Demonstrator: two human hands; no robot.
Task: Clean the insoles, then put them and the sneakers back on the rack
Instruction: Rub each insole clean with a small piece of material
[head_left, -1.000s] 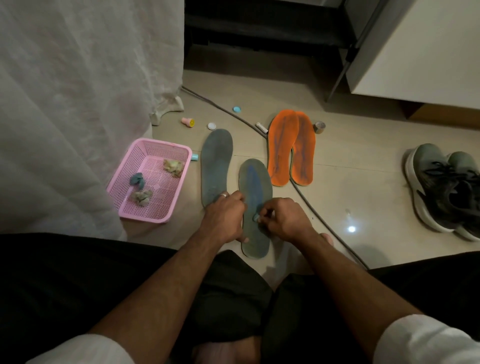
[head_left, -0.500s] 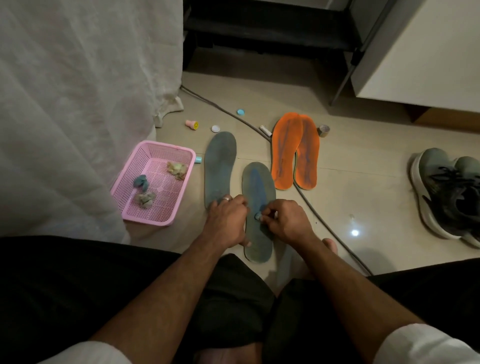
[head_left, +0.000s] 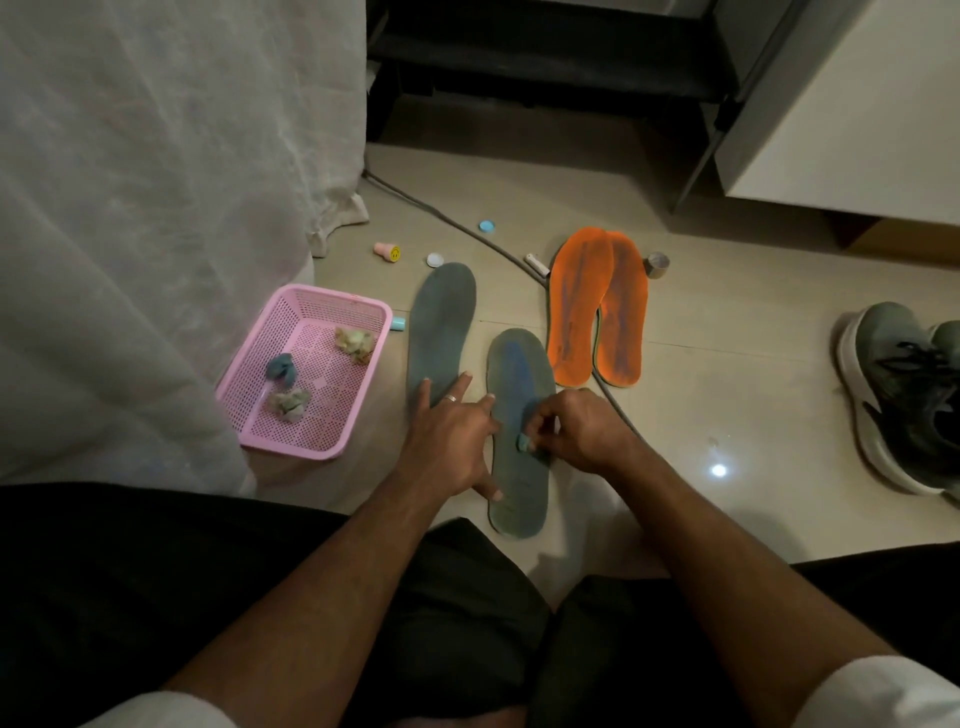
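Two grey-blue insoles lie on the tiled floor: the left insole (head_left: 441, 327) and the nearer right insole (head_left: 519, 374). My left hand (head_left: 452, 436) lies flat with spread fingers across both, thumb on the near insole's left edge. My right hand (head_left: 576, 431) pinches a small teal wad (head_left: 522, 442) against the near insole's middle. Two orange insoles (head_left: 597, 306) lie overlapped beyond. A pair of grey-green sneakers (head_left: 904, 400) stands at the right edge.
A pink mesh basket (head_left: 311, 312) holding three crumpled wads sits at the left beside a white curtain (head_left: 156, 208). A grey cable (head_left: 467, 228) crosses the floor. Small caps, a pink stamp (head_left: 387, 252) and a tape roll (head_left: 657, 265) lie scattered. A white cabinet (head_left: 857, 104) stands at the upper right.
My left hand has uncurled from the near insole's edge and spread flat over both insoles. My right hand keeps the wad on the same insole.
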